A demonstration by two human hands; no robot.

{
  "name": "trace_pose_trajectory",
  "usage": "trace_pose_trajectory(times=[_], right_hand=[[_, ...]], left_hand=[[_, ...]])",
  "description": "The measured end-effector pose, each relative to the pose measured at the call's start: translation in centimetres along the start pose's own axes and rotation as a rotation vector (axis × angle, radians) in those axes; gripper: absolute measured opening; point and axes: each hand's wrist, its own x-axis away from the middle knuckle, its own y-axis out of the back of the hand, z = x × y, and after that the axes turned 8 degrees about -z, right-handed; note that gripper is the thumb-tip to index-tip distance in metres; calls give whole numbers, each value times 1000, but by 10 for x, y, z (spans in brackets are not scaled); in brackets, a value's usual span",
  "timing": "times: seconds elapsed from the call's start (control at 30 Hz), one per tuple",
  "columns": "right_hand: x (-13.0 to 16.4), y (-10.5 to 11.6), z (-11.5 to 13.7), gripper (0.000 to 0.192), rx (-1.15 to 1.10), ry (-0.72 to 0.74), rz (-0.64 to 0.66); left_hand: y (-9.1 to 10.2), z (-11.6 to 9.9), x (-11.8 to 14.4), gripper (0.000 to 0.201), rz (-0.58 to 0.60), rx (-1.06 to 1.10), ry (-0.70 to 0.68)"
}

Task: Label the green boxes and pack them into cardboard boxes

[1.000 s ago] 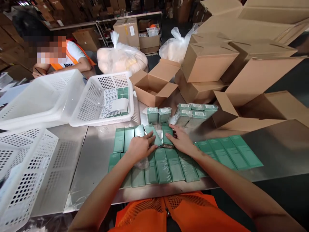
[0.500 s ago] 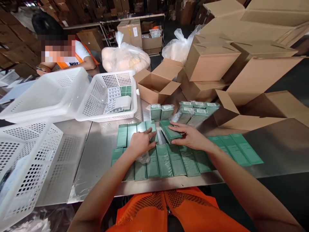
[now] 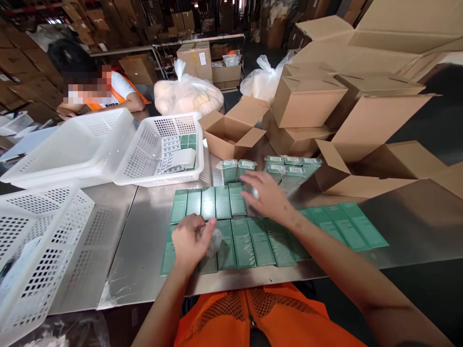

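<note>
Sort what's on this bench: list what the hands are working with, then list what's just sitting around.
In hand:
- flat green boxes laid in rows
- crumpled clear wrap in the left hand
- wrapped green bundles, which the right hand reaches toward

Lying about:
- white baskets
- label sheets
- cardboard cartons
- tied plastic bags

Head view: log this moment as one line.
left hand: fist on crumpled clear wrap | right hand: open, over green boxes | boxes: flat rows on metal table
</note>
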Motion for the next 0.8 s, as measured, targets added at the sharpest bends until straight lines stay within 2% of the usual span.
trace_pose_trajectory(times=[0.03, 0.1, 0.17, 0.2, 0.23, 0.3, 0.37, 0.4, 0.47, 0.57, 0.67, 0.73, 0.8], right_hand=[[-15, 6, 0, 56, 87, -3, -60], [-44, 14, -2, 69, 216, -51, -16], [-63, 21, -4, 62, 267, -110, 112], [-65, 25, -4, 54, 271, -131, 143], [-63, 29, -4, 45, 254, -150, 111], [-44, 38, 1, 35, 132, -202, -130], [-14, 43, 13, 44, -164, -288, -448], [2, 43, 21, 51, -343, -324, -530], [33, 36, 40, 58, -650, -359, -537], [68, 15, 67, 49, -834, -426, -442], [87, -10, 86, 40, -928, -561, -503], [94, -24, 95, 39, -1022, -632, -589], [97, -33, 101, 39, -1079, -654, -653]], left_hand=[[4, -2, 5, 41, -31, 55, -3], [10, -6, 12, 35, 17, 238, -42], [15, -6, 16, 32, 97, 472, -42], [18, -5, 18, 30, 110, 583, 1], [21, -2, 19, 26, 109, 684, 72], [25, 3, 19, 13, 119, 881, 264], [25, 2, 14, 39, 216, 1108, 424], [23, -3, 10, 52, 273, 1215, 477], [13, -19, -2, 63, 285, 1397, 566], [-7, -54, -19, 58, 49, 1584, 716], [-22, -85, -22, 50, -98, 1633, 827], [-26, -100, -15, 50, -100, 1642, 851], [-29, -110, -3, 49, 2, 1647, 858]])
